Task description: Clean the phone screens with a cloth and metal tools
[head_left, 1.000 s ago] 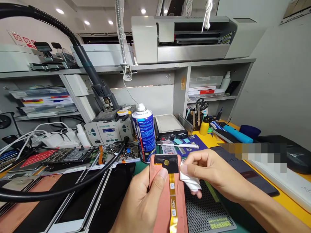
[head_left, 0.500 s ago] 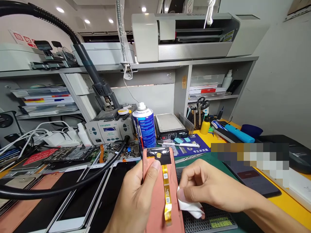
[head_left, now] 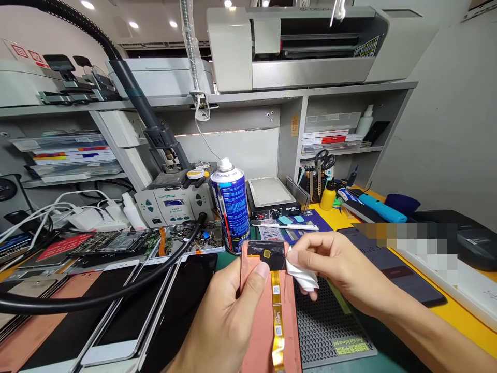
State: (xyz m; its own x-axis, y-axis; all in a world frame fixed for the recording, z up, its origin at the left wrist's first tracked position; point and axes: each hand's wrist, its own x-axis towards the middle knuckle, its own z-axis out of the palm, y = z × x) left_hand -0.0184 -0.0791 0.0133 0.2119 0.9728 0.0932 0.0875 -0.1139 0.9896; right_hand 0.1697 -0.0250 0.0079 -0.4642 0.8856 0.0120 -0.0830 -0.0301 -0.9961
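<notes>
My left hand [head_left: 229, 311] is closed around a phone screen [head_left: 264, 324], its thumb on the pinkish back and its fingers behind the left edge. A gold flex cable [head_left: 277, 313] runs down the middle of that back. Near the top is a black strip [head_left: 275, 252] with a small gold square. Pinched in my right hand [head_left: 336, 259] is a folded white wipe [head_left: 305, 277], which touches the screen's upper right edge. Below them lies a dark honeycomb mat [head_left: 324, 326].
A blue spray can [head_left: 232, 207] stands just behind the screen. Phones and screens [head_left: 116, 316] lie on the left, crossed by a thick black hose [head_left: 128, 306]. Behind are a hot-air station [head_left: 173, 204] and a flat heating plate [head_left: 272, 192]. Another phone [head_left: 419, 282] lies on the right.
My right hand has moved up with the wipe, from the screen's right side to its upper right edge. The screen and my left hand have shifted slightly right in view.
</notes>
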